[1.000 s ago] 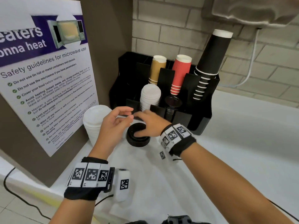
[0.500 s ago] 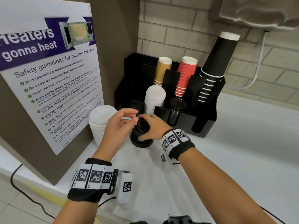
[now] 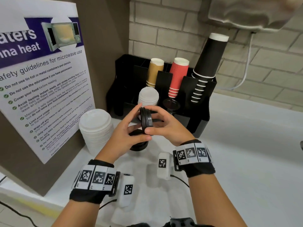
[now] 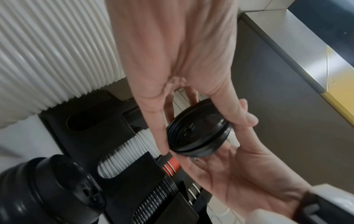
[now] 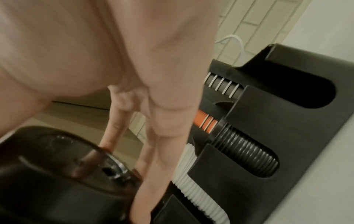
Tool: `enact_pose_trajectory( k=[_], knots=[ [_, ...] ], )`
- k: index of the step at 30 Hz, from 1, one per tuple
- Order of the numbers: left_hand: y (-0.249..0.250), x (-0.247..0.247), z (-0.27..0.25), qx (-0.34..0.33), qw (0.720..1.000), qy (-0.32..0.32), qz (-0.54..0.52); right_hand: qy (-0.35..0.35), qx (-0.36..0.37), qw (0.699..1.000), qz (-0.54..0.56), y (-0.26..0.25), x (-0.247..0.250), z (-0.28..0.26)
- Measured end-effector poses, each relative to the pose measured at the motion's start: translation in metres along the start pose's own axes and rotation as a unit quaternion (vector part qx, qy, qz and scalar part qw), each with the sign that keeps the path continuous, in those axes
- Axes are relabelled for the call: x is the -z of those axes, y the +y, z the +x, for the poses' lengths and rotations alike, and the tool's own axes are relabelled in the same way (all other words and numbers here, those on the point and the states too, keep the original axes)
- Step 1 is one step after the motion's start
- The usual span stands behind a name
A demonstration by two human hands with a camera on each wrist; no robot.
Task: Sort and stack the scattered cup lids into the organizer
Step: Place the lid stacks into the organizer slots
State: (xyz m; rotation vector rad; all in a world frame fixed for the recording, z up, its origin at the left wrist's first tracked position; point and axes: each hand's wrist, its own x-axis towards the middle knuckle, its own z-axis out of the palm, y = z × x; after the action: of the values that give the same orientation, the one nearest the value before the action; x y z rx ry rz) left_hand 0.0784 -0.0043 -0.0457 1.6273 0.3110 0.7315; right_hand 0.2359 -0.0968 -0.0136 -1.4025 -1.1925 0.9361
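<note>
Both hands hold a few nested black lids (image 3: 146,117) on edge, just in front of the black organizer (image 3: 202,110). My left hand (image 3: 136,123) pinches their rim from the left and my right hand (image 3: 156,123) grips them from the right. In the left wrist view the same black lids (image 4: 199,136) sit between the fingers of both hands. Under the hands a short stack of black lids (image 3: 139,145) stands on the counter. A tall stack of white lids (image 3: 95,128) stands to its left. In the organizer's front slots sit white lids (image 3: 148,95) and black lids (image 3: 171,104).
Tan cups (image 3: 155,71), red cups (image 3: 177,76) and tall black cups (image 3: 208,63) stand upside down in the organizer's rear slots. A microwave-safety poster (image 3: 42,89) on a brown panel borders the left. The white counter (image 3: 246,153) stretches right, with a brick wall behind.
The right hand lifted a few black lids off the stack on the counter. They are now turned on edge, and the left hand has closed on them too.
</note>
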Motion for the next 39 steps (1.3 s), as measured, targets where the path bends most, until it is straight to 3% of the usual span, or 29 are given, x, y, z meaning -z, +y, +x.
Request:
enact_pose_trajectory(
  k=[13,17,19,21,23,26,29,36,39],
  knots=[
    [0.000,-0.010,0.003,-0.035,0.998,0.048,0.025,0.035,0.006,0.999,-0.005,-0.005,-0.004,-0.002],
    [-0.001,-0.007,0.002,-0.007,0.998,0.055,-0.012,0.028,0.017,0.999,-0.021,-0.011,0.001,0.009],
    [0.001,-0.002,0.001,0.010,0.997,0.079,0.001,0.079,0.032,0.994,-0.068,-0.019,0.019,0.022],
    [0.001,0.007,0.000,0.018,0.992,0.122,0.040,0.152,0.040,0.973,-0.168,-0.025,0.047,0.036],
    [0.001,0.017,-0.003,0.016,0.986,0.154,0.062,0.183,0.011,0.930,-0.318,-0.030,0.076,0.049],
    [0.001,0.025,-0.007,0.018,0.986,0.155,0.065,0.143,-0.078,0.865,-0.474,-0.025,0.098,0.066],
    [0.003,0.026,-0.008,0.022,0.987,0.144,0.070,0.090,-0.128,0.830,-0.535,-0.016,0.097,0.077],
    [0.003,0.028,-0.009,0.037,0.987,0.142,0.070,0.064,-0.144,0.819,-0.552,-0.002,0.089,0.087],
    [0.003,0.027,-0.009,0.040,0.987,0.140,0.074,0.061,-0.152,0.791,-0.589,0.004,0.089,0.087]
  ],
)
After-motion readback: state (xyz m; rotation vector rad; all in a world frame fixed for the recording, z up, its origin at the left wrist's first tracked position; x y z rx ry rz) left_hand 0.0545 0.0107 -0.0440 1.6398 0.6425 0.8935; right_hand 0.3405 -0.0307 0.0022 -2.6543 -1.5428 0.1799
